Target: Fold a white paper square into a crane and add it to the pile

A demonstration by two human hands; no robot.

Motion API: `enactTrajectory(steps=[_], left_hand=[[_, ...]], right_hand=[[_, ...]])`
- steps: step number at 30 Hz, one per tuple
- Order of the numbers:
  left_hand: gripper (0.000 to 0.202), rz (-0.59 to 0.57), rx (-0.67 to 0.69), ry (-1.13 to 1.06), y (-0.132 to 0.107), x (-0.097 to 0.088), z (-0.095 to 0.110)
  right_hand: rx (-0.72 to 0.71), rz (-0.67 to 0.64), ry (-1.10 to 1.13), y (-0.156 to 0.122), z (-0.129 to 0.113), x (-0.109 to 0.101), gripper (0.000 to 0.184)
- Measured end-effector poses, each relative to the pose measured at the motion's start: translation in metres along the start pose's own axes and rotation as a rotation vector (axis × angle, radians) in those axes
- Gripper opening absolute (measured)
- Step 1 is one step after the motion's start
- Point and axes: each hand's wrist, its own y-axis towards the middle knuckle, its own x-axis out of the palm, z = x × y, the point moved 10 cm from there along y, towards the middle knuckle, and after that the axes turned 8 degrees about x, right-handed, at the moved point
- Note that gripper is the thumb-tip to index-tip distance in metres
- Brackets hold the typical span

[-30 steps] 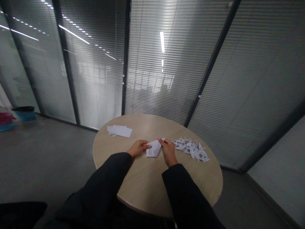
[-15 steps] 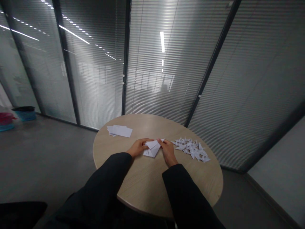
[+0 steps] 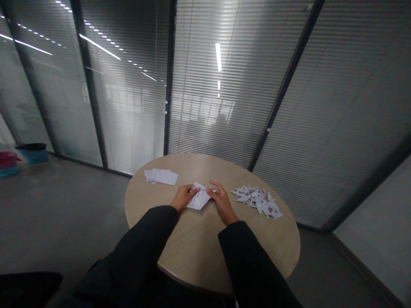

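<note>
A partly folded white sheet of paper [image 3: 199, 198] lies on the round wooden table [image 3: 192, 244], held between both my hands. My left hand [image 3: 182, 196] grips its left edge with the fingers curled over it. My right hand [image 3: 219, 199] pinches its right side, thumb and fingers closed on the fold. A pile of several small folded white paper figures [image 3: 258, 200] lies just right of my right hand. A short stack of flat white sheets [image 3: 161, 176] sits at the table's far left.
Glass walls with closed blinds [image 3: 224, 94] stand right behind the table. Grey floor surrounds it. Coloured bins [image 3: 30, 152] sit on the floor at the far left.
Both hands have shifted the paper slightly left and turned it; its folded flap now lies flatter and my right hand's fingers have spread a little over it.
</note>
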Motion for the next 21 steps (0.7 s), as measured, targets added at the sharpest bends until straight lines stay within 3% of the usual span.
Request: enactTrajectory(steps=[3,14,21], left_hand=[[0.047,0.018,-0.013,0.005,0.000,-0.003,0.000],[0.049,-0.091,0.013,-0.140,-0.004,0.013,0.006],[0.048,0.019,-0.010,-0.150,0.001,0.003,-0.004]], right_hand=[[0.004,-0.022,0.005,-0.001,-0.001,0.003,0.065],[0.008,0.010,-0.082,0.004,0.009,-0.003,0.049],[0.024,-0.059,-0.016,0.007,0.014,0.006,0.056]])
